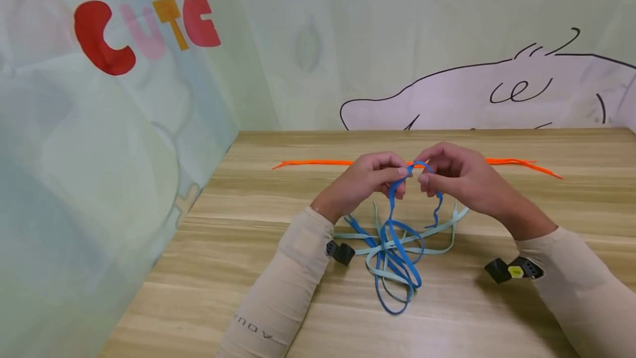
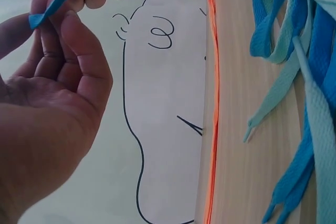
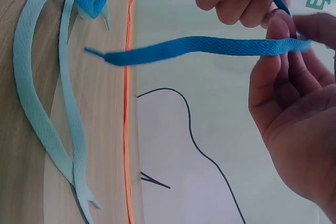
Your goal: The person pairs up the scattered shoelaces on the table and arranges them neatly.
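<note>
A flat blue shoelace (image 1: 392,198) is held up between both hands above the table. My left hand (image 1: 372,178) pinches it between thumb and fingers. Close beside it, my right hand (image 1: 459,178) pinches the same lace near one end; in the right wrist view the loose end of the blue shoelace (image 3: 194,45) with its thin tip hangs past the fingers. Below the hands, the rest of the blue lace lies in loops, tangled with a pale mint shoelace (image 1: 437,250). In the left wrist view, mint and blue laces overlap, so their crossings are partly hidden.
An orange shoelace (image 1: 318,162) stretches straight across the back of the wooden table (image 1: 199,291), behind both hands. A printed cloth (image 1: 298,43) with a line drawing rises behind the table and along its left side. Each sleeve carries a small black wrist camera (image 1: 343,253).
</note>
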Motion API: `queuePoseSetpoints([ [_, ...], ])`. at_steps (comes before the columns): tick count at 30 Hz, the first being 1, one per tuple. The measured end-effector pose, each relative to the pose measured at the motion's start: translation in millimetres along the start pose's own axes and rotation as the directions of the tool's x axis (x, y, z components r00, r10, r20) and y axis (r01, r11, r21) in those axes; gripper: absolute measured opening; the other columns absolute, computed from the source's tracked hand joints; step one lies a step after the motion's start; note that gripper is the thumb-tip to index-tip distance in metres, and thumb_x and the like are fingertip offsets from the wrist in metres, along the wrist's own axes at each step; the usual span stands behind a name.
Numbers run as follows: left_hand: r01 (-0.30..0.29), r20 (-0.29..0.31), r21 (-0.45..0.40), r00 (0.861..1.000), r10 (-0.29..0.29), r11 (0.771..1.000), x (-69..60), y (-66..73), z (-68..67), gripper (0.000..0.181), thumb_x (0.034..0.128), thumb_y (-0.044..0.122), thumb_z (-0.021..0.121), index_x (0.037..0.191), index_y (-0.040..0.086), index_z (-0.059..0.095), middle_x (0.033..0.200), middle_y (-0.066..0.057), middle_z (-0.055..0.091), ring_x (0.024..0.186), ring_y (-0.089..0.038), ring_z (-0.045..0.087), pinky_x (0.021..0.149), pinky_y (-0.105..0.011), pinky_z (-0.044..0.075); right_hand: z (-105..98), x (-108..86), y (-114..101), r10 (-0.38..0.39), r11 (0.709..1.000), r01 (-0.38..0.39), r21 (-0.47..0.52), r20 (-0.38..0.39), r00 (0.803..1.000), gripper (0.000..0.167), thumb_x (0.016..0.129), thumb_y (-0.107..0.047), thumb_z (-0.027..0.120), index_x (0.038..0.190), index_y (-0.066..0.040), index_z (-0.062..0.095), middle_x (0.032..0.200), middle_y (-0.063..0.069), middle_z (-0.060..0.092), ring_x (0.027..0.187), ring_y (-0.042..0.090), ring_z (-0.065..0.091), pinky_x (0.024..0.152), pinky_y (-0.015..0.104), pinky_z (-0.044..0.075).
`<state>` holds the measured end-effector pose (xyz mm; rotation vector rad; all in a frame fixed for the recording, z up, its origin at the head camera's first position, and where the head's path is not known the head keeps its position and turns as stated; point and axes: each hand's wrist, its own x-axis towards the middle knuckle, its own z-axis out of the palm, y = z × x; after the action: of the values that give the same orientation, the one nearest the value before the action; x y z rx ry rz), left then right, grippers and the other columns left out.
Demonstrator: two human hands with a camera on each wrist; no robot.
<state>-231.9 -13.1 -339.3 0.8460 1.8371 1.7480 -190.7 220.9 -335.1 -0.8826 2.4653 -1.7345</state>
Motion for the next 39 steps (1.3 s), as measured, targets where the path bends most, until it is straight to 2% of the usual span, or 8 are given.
queuePoseSetpoints([
  [2,0.017,-0.004,0.012,1.000,-0.017,1.000,0.0,0.1,-1.6,0.019,0.1046,0.018,0.055,0.105,0.001,0.062,0.083,-0.010,0.062,0.079,-0.024,0.063,0.082,-0.043,0.055,-0.2,0.4,0.2,-0.013,1.000,0.013,0.002,-0.021,1.000,0.025,0.097,-0.002,0.064,0.121,0.001,0.056,0.085,0.014,0.067,0.071,0.028,0.065,0.067,0.033,0.057],
  [5,0.031,-0.015,0.027,0.999,-0.031,0.999,-0.9,1.3,-4.7,0.020,0.1047,0.019,0.055,0.105,0.001,0.062,0.082,-0.010,0.062,0.079,-0.025,0.063,0.081,-0.040,0.055,-0.2,0.7,0.8,-0.019,1.000,0.018,-0.020,-0.038,0.999,0.018,0.098,-0.004,0.063,0.115,0.001,0.059,0.084,0.015,0.067,0.070,0.027,0.064,0.065,0.032,0.057],
  [9,0.021,0.004,0.030,1.000,-0.021,0.999,-1.8,2.0,-8.2,0.022,0.1053,0.021,0.054,0.106,0.001,0.061,0.082,-0.010,0.060,0.079,-0.026,0.063,0.081,-0.039,0.055,-0.2,1.0,1.2,-0.009,0.999,0.007,-0.054,-0.034,0.999,0.009,0.100,-0.008,0.061,0.106,-0.002,0.063,0.083,0.014,0.067,0.070,0.028,0.063,0.065,0.031,0.056],
  [13,0.021,0.033,0.032,0.999,-0.022,0.999,-2.4,1.7,-9.1,0.023,0.1051,0.024,0.054,0.105,0.001,0.062,0.081,-0.011,0.060,0.079,-0.027,0.065,0.080,-0.040,0.056,-2.1,-0.8,0.5,0.014,0.998,-0.016,-0.064,-0.033,0.999,0.009,0.101,-0.010,0.061,0.107,-0.003,0.063,0.083,0.014,0.067,0.072,0.029,0.063,0.066,0.032,0.056],
  [18,0.042,0.050,0.036,0.998,-0.044,0.998,-2.9,0.8,-9.2,0.023,0.1047,0.023,0.055,0.103,0.001,0.063,0.078,-0.011,0.061,0.078,-0.027,0.065,0.080,-0.039,0.056,-11.4,-6.2,-4.3,0.021,0.996,-0.029,-0.080,-0.094,0.995,0.010,0.101,-0.008,0.060,0.108,-0.001,0.063,0.082,0.013,0.068,0.071,0.027,0.066,0.068,0.032,0.058],
  [24,0.054,0.036,0.063,0.998,-0.056,0.997,-3.8,0.4,-13.5,0.025,0.1052,0.020,0.054,0.098,-0.001,0.064,0.079,-0.010,0.062,0.080,-0.026,0.067,0.080,-0.040,0.056,-19.5,-7.9,-9.6,0.043,0.995,-0.056,-0.085,-0.147,0.988,0.013,0.102,-0.009,0.059,0.109,0.001,0.062,0.082,0.013,0.069,0.070,0.025,0.066,0.068,0.031,0.058],
  [32,0.015,0.028,0.032,0.999,-0.016,0.999,-7.6,3.2,-18.7,0.028,0.1063,0.020,0.050,0.088,0.000,0.057,0.078,-0.010,0.057,0.079,-0.025,0.067,0.082,-0.039,0.056,-18.2,-6.1,-8.4,0.071,0.995,-0.081,-0.054,-0.163,0.984,0.017,0.103,-0.010,0.056,0.117,-0.001,0.060,0.080,0.016,0.069,0.069,0.027,0.065,0.068,0.033,0.059],
  [39,-0.008,-0.038,-0.003,0.999,0.008,1.000,-10.4,3.0,-25.6,0.034,0.1053,0.023,0.051,0.078,0.002,0.051,0.072,-0.008,0.049,0.075,-0.026,0.063,0.084,-0.038,0.055,-20.5,-6.2,-6.1,0.068,0.995,-0.078,-0.055,-0.161,0.985,0.018,0.103,-0.011,0.056,0.116,0.000,0.063,0.080,0.015,0.069,0.069,0.028,0.065,0.068,0.034,0.059],
])
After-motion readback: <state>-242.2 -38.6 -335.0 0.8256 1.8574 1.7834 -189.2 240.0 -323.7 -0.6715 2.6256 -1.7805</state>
